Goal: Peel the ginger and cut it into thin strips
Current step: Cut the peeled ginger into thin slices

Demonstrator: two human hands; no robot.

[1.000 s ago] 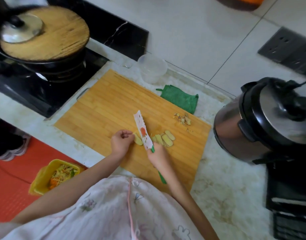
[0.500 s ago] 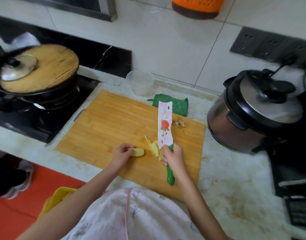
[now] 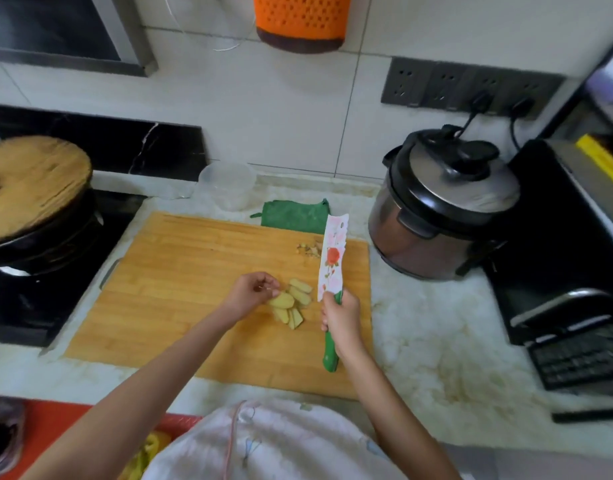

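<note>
Ginger slices [image 3: 292,302]: peeled, pale yellow, a small loose heap of approx. oval pcs on the cutting board [image 3: 180,271], near-right part of it, btwn the two hands. A few pcs overlap; the near ones fan out toward the board's near edge.

Left hand [image 3: 249,292] just left of the heap, fingers curled, tips on the leftmost slice. Can't tell if it pinches that slice or only touches it.

Right hand [image 3: 343,320] right of the heap, clenched round the green handle of the knife [image 3: 333,259]. Blade is white w/ a red flower print, flat side up to the camera, pointing far, tip over the board's far edge. Blade is apart from the ginger, just right of it. Handle end sticks out near side of the fist.

Peel scraps [image 3: 308,249]: small brownish pile at the board's far right, partly behind the blade.

Board lies on a pale marbled surface [image 3: 436,341]. Green cloth [image 3: 293,218] touches the board's far edge; clear tub [image 3: 229,185] just left of the cloth, vs. the wall.

Right of the board: steel pressure cooker [image 3: 443,209] w/ dark lid, plugged into grey sockets [image 3: 436,84] on the tiled wall. Further right, a black appliance [image 3: 558,254].

Left: black hob [image 3: 38,299] w/ a dark wok [image 3: 45,237] under a round wooden lid [image 3: 31,185]. Orange basket [image 3: 301,19] hangs on the wall, far centre.
</note>
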